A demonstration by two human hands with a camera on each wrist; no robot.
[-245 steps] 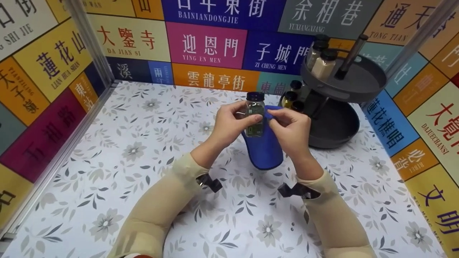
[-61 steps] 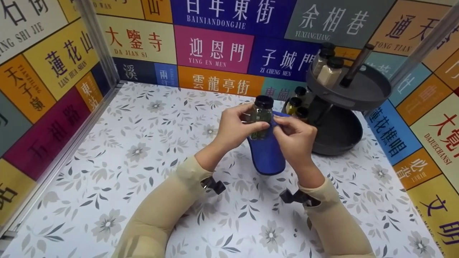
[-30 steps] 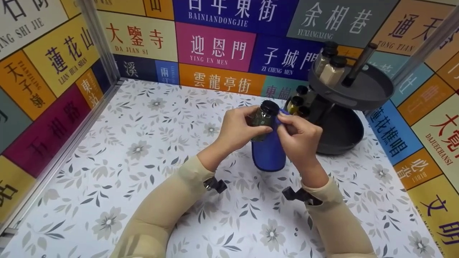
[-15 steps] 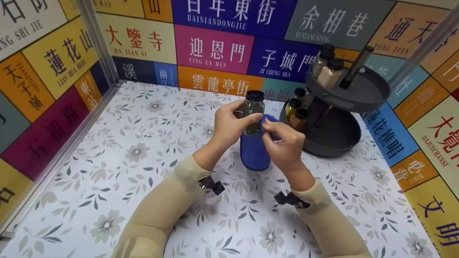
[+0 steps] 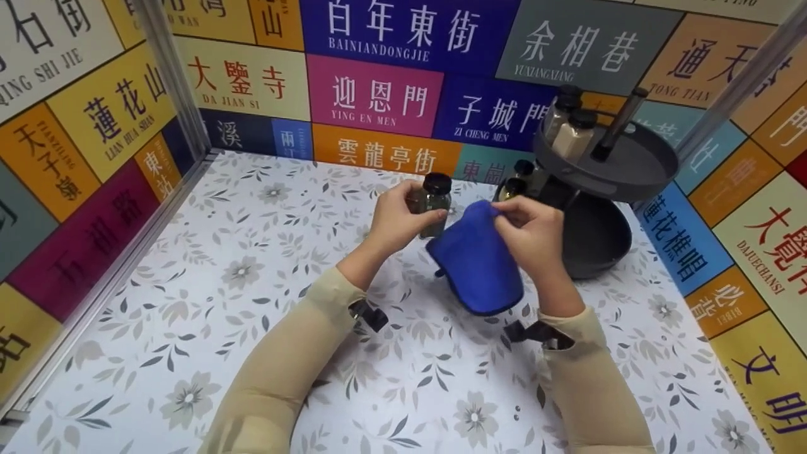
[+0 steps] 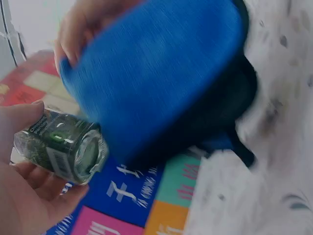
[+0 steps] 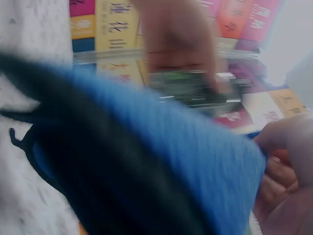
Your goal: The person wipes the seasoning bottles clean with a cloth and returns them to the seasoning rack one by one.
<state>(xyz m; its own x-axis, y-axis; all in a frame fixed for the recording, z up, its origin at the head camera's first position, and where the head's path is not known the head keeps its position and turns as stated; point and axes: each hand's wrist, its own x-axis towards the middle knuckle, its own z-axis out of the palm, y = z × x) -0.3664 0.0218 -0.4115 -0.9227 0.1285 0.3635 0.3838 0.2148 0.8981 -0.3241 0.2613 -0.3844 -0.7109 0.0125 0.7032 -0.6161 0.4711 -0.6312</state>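
Observation:
My left hand [image 5: 398,217] grips a glass spice jar [image 5: 435,205] with a black lid, thumb in front and fingers behind. Dark green flakes and a printed label [image 6: 59,161] show in the left wrist view, where the jar lies tilted with its base towards the cloth. Just to the right, my right hand [image 5: 536,230] pinches the top corner of a blue cloth [image 5: 482,261] with black edging. The cloth hangs above the table beside the jar. Its dark underside and a thin black strap [image 6: 241,149] also show. Motion blurs the right wrist view.
A dark two-tier round rack [image 5: 596,252] stands at the right rear. Its upper tier carries spice jars, one with pale contents [image 5: 572,140]. More black-lidded jars [image 5: 512,188] stand on the lower tier. Printed walls enclose the floral tabletop [image 5: 252,315] at the back and sides.
Over the last half second my right hand has moved right and slightly up, swinging the cloth out from behind the jar. The jar has shifted a little left in my left hand.

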